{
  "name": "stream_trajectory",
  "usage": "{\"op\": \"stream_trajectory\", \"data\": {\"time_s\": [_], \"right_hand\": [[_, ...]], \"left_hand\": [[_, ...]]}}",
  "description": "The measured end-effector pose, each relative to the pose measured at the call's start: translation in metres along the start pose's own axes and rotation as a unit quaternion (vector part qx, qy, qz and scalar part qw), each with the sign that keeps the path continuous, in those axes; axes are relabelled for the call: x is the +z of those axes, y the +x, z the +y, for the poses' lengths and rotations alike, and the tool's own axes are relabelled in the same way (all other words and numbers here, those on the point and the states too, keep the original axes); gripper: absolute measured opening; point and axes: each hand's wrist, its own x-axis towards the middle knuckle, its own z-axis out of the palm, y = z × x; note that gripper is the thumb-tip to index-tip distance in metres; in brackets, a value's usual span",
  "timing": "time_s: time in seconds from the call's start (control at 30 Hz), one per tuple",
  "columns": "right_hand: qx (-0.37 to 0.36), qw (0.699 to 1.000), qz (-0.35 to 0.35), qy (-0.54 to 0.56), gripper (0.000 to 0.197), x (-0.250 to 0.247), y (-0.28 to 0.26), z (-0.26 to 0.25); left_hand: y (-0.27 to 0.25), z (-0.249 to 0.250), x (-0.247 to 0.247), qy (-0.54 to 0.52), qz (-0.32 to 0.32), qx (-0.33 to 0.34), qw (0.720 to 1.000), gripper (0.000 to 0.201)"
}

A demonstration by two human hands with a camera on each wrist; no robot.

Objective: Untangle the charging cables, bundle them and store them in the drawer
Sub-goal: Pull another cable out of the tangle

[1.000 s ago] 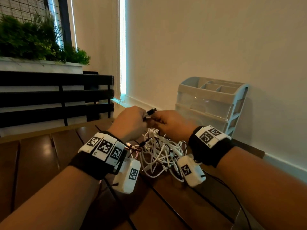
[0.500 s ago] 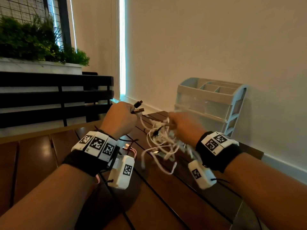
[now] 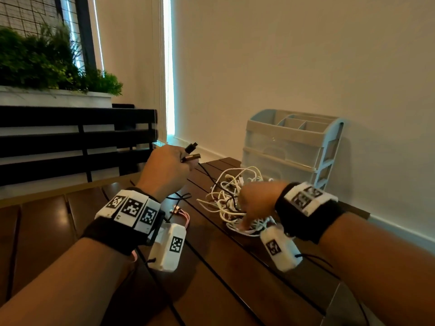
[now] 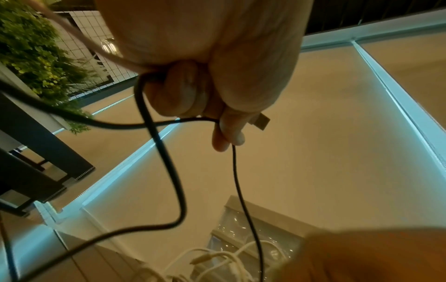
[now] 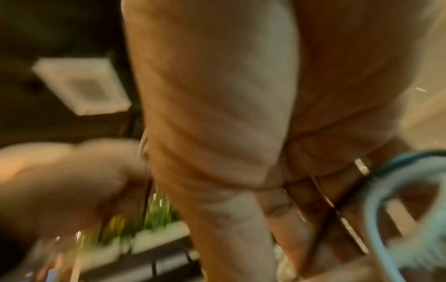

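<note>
L hand [image 3: 168, 171]: raised off table, fingers curled tight round black cable [image 4: 166, 162]; 2 plug ends stick out past the knuckles, 1 black [image 3: 190, 147] above, 1 metal-tipped [image 3: 191, 157] below. Wrist view confirms: thumb and fingers clamp the plugs, 2 black strands hang down toward the pile. R hand [image 3: 257, 201]: lowered onto the tangle of cables [image 3: 231, 196], fingers bent down into the white loops at its near edge; whether they actually pinch a strand can't be told, wrist view too blurred. Count: 1 tangle, mostly white strands w/ some dark ones through it, exact no. of cables not readable; 1 black cable running from L hand down into the tangle; 1 pink cable [image 3: 182, 214] lying apart on table by L wrist; 1 drawer unit [image 3: 289, 147], 2 clear drawers visible, both closed, open compartment tray on top, stands against wall just behind the tangle. Surface: dark wooden slat table [image 3: 226, 267]. Vs half a sec. earlier: tangle was lifted in R hand, now resting on table w/ R hand lower on it; L hand at about the same height w/ same 2 plugs; black strand now stretched out longer btw L hand and pile.
</note>
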Motion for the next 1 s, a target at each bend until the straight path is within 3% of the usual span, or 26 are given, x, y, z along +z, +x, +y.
{"op": "stream_trajectory", "data": {"time_s": [0.07, 0.13, 0.17, 0.27, 0.37, 0.47, 0.63, 0.7, 0.83, 0.93, 1.0], "right_hand": [[-0.002, 0.983, 0.084, 0.163, 0.04, -0.017, -0.003, 0.004], [-0.023, 0.922, 0.168, 0.348, 0.033, -0.024, -0.001, 0.0], [-0.042, 0.903, 0.186, 0.384, 0.031, -0.026, 0.0, -0.005], [-0.076, 0.945, 0.147, 0.283, 0.02, -0.015, 0.012, -0.012], [-0.043, 0.965, 0.089, 0.241, 0.015, -0.006, 0.02, 0.001], [0.0, 0.982, 0.148, 0.121, 0.019, -0.01, 0.019, 0.015], [-0.003, 0.972, 0.211, 0.1, 0.018, -0.013, 0.02, 0.019], [-0.026, 0.972, 0.217, 0.081, 0.01, -0.015, 0.016, 0.011], [-0.065, 0.964, 0.247, 0.074, 0.014, -0.017, 0.013, -0.007], [-0.062, 0.968, 0.231, 0.072, 0.013, -0.019, 0.014, -0.015], [-0.06, 0.966, 0.234, 0.091, 0.016, -0.018, 0.014, -0.018]], "left_hand": [[-0.001, 0.005, 0.002, -0.021, -0.012, 0.004, 1.0, 0.019], [-0.003, 0.011, 0.003, -0.047, -0.014, 0.012, 0.999, 0.018], [-0.004, 0.014, 0.003, -0.055, -0.014, 0.017, 0.998, 0.018], [-0.008, 0.022, -0.002, -0.057, -0.003, 0.029, 0.998, 0.023], [-0.003, 0.014, -0.015, -0.027, 0.022, 0.03, 0.999, 0.021], [0.002, 0.003, -0.023, 0.067, 0.031, 0.029, 0.997, 0.024], [-0.002, -0.005, -0.015, 0.244, 0.011, 0.001, 0.97, 0.016], [-0.005, -0.003, -0.006, 0.224, -0.011, 0.012, 0.974, 0.021], [-0.009, 0.011, 0.015, 0.116, -0.101, 0.062, 0.986, 0.021], [-0.013, 0.007, 0.03, 0.131, -0.147, 0.085, 0.977, 0.022], [-0.015, 0.0, 0.039, 0.148, -0.145, 0.078, 0.975, 0.018]]}}
